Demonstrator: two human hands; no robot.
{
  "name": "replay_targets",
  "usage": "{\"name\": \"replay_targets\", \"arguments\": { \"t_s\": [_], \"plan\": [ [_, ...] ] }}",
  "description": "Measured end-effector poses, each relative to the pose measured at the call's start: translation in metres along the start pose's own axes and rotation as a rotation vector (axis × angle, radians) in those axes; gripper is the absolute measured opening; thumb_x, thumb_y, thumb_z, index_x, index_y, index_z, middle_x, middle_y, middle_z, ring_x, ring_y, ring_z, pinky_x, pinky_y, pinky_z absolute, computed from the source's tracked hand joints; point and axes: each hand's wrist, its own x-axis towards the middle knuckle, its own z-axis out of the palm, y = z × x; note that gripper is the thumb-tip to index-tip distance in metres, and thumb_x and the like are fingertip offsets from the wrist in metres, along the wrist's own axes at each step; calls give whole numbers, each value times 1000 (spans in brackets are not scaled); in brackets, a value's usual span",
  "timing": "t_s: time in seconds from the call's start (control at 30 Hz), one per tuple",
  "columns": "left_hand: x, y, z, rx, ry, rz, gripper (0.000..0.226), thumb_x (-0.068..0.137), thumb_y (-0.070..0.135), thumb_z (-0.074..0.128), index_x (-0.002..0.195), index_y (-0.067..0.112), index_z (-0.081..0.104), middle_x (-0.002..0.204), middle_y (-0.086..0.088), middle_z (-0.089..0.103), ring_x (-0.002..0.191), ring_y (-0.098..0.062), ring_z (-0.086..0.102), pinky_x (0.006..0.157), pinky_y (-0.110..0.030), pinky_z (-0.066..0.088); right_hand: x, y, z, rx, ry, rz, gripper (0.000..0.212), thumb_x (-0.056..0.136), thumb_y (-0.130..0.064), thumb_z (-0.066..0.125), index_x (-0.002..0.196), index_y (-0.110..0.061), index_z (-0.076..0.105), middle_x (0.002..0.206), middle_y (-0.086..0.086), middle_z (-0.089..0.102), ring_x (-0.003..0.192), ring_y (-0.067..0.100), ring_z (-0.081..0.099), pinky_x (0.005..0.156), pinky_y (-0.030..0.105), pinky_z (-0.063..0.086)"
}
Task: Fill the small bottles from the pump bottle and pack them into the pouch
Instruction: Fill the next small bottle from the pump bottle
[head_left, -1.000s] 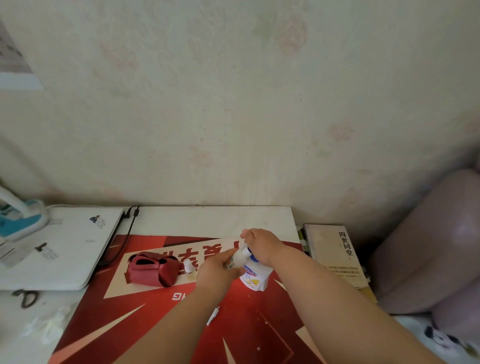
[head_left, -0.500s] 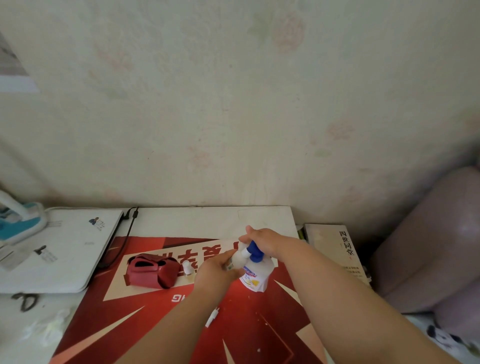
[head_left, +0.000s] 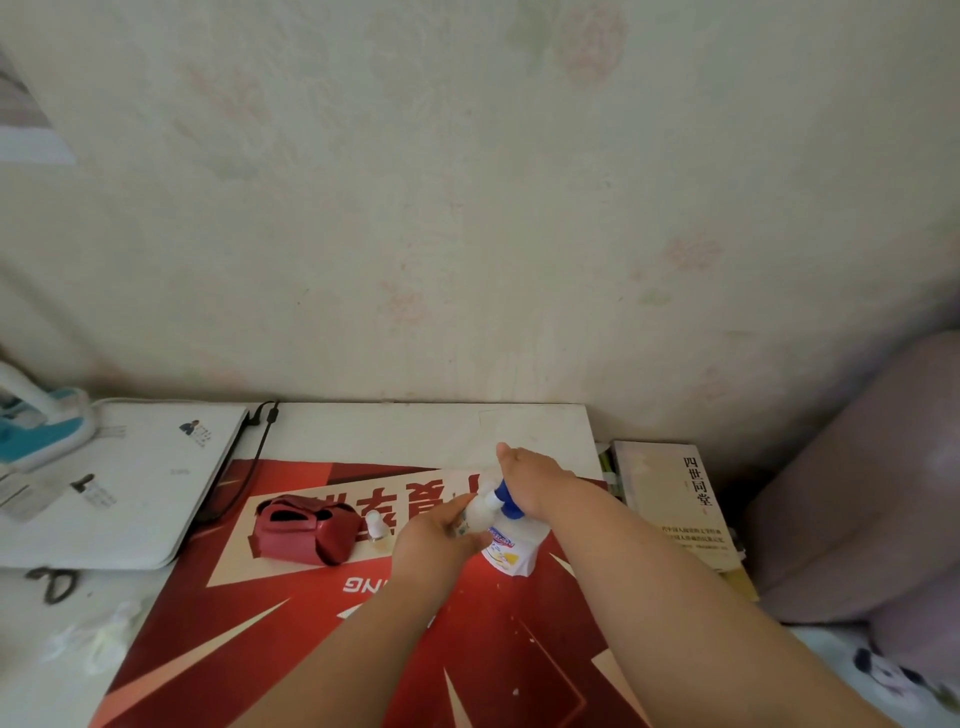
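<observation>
A white pump bottle (head_left: 511, 551) with a blue pump head stands on the red poster. My right hand (head_left: 530, 480) rests on top of the pump head. My left hand (head_left: 434, 540) holds a small white bottle (head_left: 477, 514) tilted against the pump's spout. A second small bottle (head_left: 374, 526) stands upright just right of the open red pouch (head_left: 304, 530), to the left of my hands.
A closed white laptop (head_left: 119, 483) with a black cable lies at the left, with scissors (head_left: 52, 582) in front of it. Books (head_left: 675, 499) are stacked right of the table, beside a pink cushion (head_left: 857, 493). Behind the table is a wall.
My right hand has lifted off the pump head, uncovering its blue top, then settled on it again. My left hand and the small bottle have stayed at the spout.
</observation>
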Motion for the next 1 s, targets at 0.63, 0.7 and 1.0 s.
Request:
{"name": "replay_targets", "arguments": {
  "t_s": [0.63, 0.7, 1.0],
  "plan": [
    [1, -7, 1, 56, -12, -15, 48, 81, 27, 67, 127, 35, 54, 98, 15, 61, 86, -6, 54, 74, -18, 46, 5, -1, 3, -266, -19, -45, 53, 89, -13, 55, 136, -14, 31, 124, 13, 49, 112, 31, 50, 91, 41, 43],
    [0, -7, 2, 57, -14, -17, 49, 82, 28, 67, 127, 35, 53, 108, 13, 64, 87, -6, 55, 71, -17, 45, 5, -2, 2, -249, -49, -39, 58, 89, -13, 53, 140, -15, 26, 125, 14, 49, 112, 32, 49, 91, 42, 43],
    [-3, -4, 1, 5, -27, -5, 47, 83, 27, 67, 127, 31, 54, 97, 14, 59, 88, -8, 56, 65, -14, 42, -2, -3, -6, -81, -35, -89, 42, 98, -14, 44, 136, -8, 30, 123, 17, 50, 110, 30, 53, 99, 42, 45]
  ]
}}
